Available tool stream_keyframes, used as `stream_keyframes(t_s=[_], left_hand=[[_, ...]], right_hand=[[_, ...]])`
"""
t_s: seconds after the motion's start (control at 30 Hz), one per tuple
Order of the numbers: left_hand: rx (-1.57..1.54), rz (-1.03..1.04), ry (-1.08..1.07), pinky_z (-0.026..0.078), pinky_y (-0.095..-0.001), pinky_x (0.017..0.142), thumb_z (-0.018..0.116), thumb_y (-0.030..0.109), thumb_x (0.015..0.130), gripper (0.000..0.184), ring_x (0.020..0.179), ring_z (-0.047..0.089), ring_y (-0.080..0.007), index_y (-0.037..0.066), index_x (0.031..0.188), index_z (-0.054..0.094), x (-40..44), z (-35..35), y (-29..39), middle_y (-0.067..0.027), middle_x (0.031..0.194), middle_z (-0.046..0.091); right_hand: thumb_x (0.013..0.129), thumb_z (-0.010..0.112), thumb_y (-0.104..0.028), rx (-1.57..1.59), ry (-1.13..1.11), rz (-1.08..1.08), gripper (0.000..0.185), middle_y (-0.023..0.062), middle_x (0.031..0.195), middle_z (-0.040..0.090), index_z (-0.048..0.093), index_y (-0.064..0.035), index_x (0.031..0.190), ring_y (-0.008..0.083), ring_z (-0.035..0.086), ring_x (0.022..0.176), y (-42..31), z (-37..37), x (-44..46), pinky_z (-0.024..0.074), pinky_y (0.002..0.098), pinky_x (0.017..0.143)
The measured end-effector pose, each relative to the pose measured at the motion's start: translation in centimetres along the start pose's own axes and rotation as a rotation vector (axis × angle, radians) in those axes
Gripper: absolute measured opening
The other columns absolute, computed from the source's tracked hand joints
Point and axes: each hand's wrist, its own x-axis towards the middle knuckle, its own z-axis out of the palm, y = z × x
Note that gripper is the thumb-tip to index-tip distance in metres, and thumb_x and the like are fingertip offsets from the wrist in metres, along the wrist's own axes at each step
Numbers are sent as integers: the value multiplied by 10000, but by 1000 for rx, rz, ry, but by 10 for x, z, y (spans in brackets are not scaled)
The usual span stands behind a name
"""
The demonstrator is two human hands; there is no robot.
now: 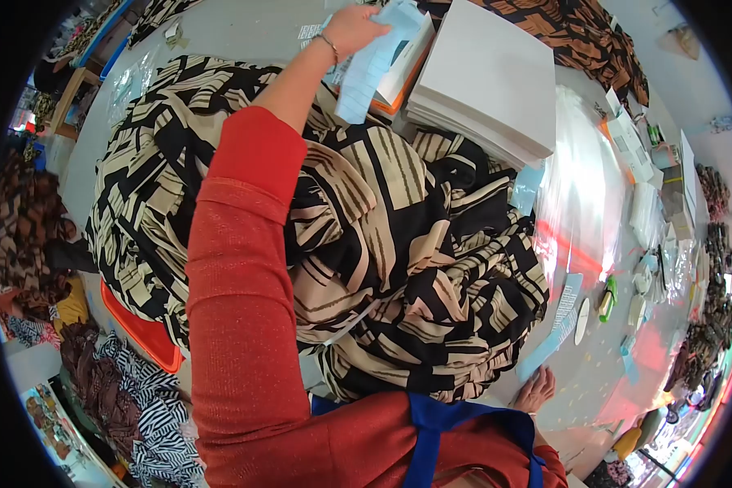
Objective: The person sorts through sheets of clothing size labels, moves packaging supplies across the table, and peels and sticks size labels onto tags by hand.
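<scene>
My left hand (355, 31), at the end of a red sleeve stretched to the far side of the table, is closed on a light blue paper strip (366, 81) printed with lines. The strip hangs beside a stack of white sheets or boards (488, 73) and a box with an orange edge (403, 73). Beneath my arm lies a large heap of black and beige patterned fabric (382, 179). My right hand (535, 389) rests at the near table edge with its fingers apart, close to another blue printed strip (557, 329).
Clear plastic bags (581, 195) lie right of the stack. A white oval piece (582, 320) and a green-handled tool (607, 298) sit near my right hand. An orange-red tray (142, 329) is at left, with striped cloth (159, 407) below. Brown patterned fabric (573, 37) lies at the back.
</scene>
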Motion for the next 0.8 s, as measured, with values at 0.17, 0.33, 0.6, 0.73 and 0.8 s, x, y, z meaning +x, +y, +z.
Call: stream_keyframes(t_s=[0.17, 0.33, 0.6, 0.73, 0.8], left_hand=[[529, -11, 236, 507, -425, 794, 629, 345, 775, 372, 909, 630, -351, 89, 1041, 670, 2, 17, -16, -166, 983, 669], [456, 3, 408, 509, -400, 763, 643, 307, 772, 366, 861, 639, -332, 60, 1042, 658, -14, 28, 3, -171, 943, 674], [191, -216, 803, 484, -367, 771, 633, 185, 824, 372, 927, 610, -271, 15, 1145, 559, -7, -78, -24, -174, 962, 649], [1232, -248, 599, 511, -410, 788, 649, 142, 786, 369, 969, 599, -329, 102, 1136, 540, -6, -147, -87, -144, 1038, 641], [623, -265, 741, 502, -404, 787, 642, 148, 794, 376, 957, 599, -322, 72, 1149, 541, -2, -147, -82, -151, 1028, 639]], right_hand=[[899, 419, -225, -1, -31, 8, 467, 176, 1337, 388, 401, -83, 1343, 366, 303, 1271, -2, -4, 1, 196, 499, 1046], [909, 397, -248, 3, -49, 22, 467, 174, 1346, 375, 399, -81, 1344, 366, 297, 1273, -2, -4, 1, 195, 498, 1047], [931, 410, -262, -19, -32, 10, 447, 167, 1353, 368, 401, -81, 1340, 353, 298, 1272, -1, -2, 0, 205, 492, 1039], [926, 403, -252, -23, -44, 5, 460, 172, 1363, 352, 379, -79, 1351, 365, 289, 1273, 1, -1, -1, 199, 506, 1035], [922, 399, -249, -31, -45, -5, 469, 177, 1369, 342, 364, -78, 1358, 374, 284, 1274, 2, -1, -1, 195, 515, 1032]])
